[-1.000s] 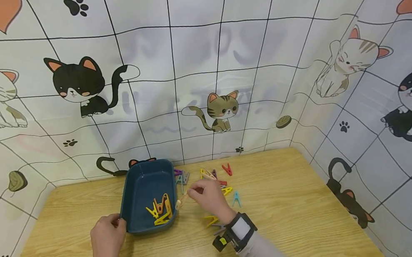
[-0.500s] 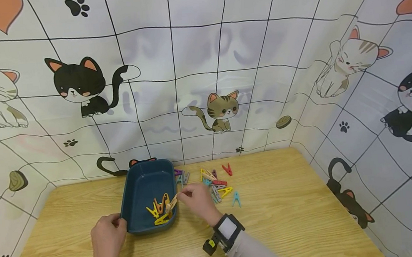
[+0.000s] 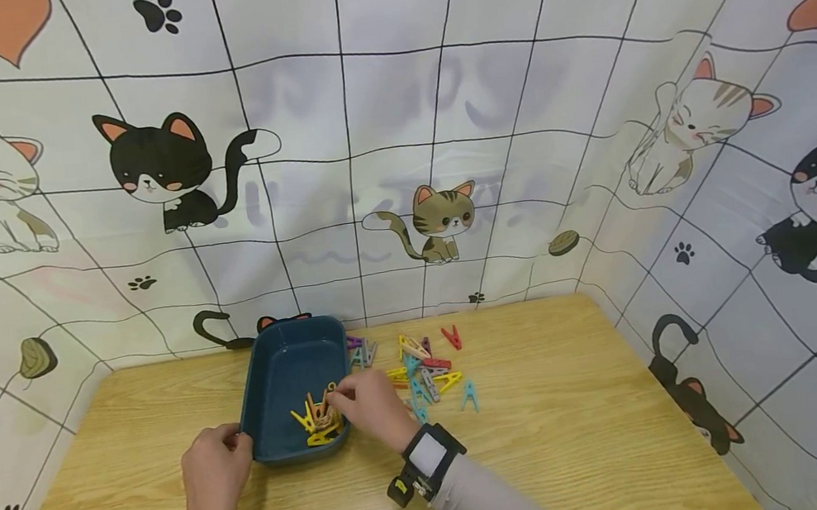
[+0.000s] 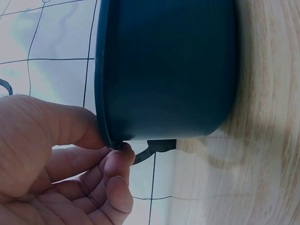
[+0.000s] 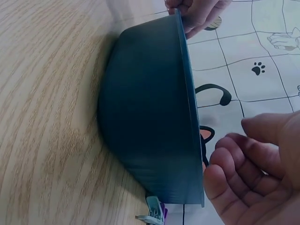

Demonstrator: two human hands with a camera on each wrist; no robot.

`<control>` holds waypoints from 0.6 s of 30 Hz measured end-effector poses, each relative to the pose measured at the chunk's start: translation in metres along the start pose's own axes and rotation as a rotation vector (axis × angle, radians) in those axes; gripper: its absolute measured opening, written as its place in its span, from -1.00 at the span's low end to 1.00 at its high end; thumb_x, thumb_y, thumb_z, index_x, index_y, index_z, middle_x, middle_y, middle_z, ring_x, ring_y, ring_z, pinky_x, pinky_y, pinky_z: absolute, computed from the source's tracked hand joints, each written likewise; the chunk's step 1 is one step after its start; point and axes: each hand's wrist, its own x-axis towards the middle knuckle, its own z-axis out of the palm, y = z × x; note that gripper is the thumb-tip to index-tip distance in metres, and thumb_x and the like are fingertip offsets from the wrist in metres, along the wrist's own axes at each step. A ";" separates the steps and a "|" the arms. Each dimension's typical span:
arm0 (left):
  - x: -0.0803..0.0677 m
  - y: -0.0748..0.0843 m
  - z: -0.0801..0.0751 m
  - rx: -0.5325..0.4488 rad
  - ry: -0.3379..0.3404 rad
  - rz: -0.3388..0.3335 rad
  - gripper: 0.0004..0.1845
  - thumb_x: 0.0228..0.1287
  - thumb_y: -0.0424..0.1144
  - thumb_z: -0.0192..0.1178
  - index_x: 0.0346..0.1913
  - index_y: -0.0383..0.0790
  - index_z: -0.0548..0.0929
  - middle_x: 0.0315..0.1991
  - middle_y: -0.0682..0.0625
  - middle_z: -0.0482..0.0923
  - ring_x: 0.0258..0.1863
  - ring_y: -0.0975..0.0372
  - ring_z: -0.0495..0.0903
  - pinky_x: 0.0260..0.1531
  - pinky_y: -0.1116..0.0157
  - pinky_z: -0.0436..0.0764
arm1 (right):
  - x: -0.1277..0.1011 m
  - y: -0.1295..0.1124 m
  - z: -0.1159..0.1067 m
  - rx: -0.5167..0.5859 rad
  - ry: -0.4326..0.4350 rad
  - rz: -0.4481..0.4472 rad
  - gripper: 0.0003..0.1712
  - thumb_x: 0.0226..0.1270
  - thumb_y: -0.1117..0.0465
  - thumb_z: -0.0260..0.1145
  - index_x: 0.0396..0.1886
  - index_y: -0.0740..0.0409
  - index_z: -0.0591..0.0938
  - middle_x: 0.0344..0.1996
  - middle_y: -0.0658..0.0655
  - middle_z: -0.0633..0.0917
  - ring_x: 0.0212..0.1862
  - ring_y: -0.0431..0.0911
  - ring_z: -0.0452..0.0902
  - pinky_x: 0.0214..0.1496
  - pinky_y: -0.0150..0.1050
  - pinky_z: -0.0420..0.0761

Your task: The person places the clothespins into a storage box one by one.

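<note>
Fingers of my left hand [image 3: 211, 481] grip the near-left rim of the dark blue plastic tub [image 3: 281, 360]; my right hand [image 3: 370, 406], loosely curled and empty, hovers above yellow clothespegs [image 3: 315, 421] inside it.

The right hand [image 5: 253, 164] hovers with loosely curled fingers above the blue tub's [image 5: 145, 136] rim; the left hand [image 5: 199, 11] grips its far edge.

right arm: grey sleeve [image 3: 480, 505] | both wrists: black camera straps [image 3: 424, 461]
</note>
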 end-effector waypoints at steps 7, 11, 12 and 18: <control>0.000 0.001 0.000 0.003 -0.002 -0.003 -0.77 0.15 -0.46 0.16 -0.26 -0.55 0.76 -0.50 -0.20 0.62 -0.49 0.02 0.56 -0.52 0.19 0.41 | -0.002 0.002 -0.001 0.039 -0.031 -0.028 -0.71 0.47 0.22 0.33 -0.47 0.19 0.80 -0.65 -0.11 0.58 -0.57 -0.38 0.30 -0.51 -0.49 0.26; 0.000 0.001 0.001 0.000 -0.002 -0.007 -0.77 0.15 -0.47 0.15 -0.25 -0.55 0.76 -0.50 -0.21 0.62 -0.51 0.03 0.55 -0.54 0.20 0.40 | -0.006 0.008 -0.005 0.055 -0.034 0.000 -0.69 0.47 0.21 0.32 -0.49 0.21 0.79 -0.64 -0.12 0.53 -0.57 -0.37 0.29 -0.48 -0.46 0.29; 0.000 0.001 0.001 -0.001 -0.004 -0.009 -0.77 0.15 -0.47 0.15 -0.25 -0.55 0.76 -0.50 -0.21 0.62 -0.51 0.03 0.55 -0.55 0.20 0.40 | -0.007 0.009 -0.007 0.058 -0.034 0.007 -0.71 0.47 0.20 0.33 -0.46 0.19 0.80 -0.60 -0.12 0.56 -0.54 -0.37 0.32 -0.45 -0.46 0.32; 0.001 0.000 0.001 0.000 -0.016 -0.020 -0.76 0.16 -0.46 0.16 -0.23 -0.56 0.76 -0.49 -0.21 0.62 -0.52 0.04 0.56 -0.55 0.21 0.41 | -0.013 0.022 -0.023 0.084 -0.054 0.003 -0.79 0.46 0.23 0.32 -0.31 0.19 0.83 -0.42 -0.01 0.71 -0.42 -0.36 0.45 -0.34 -0.43 0.48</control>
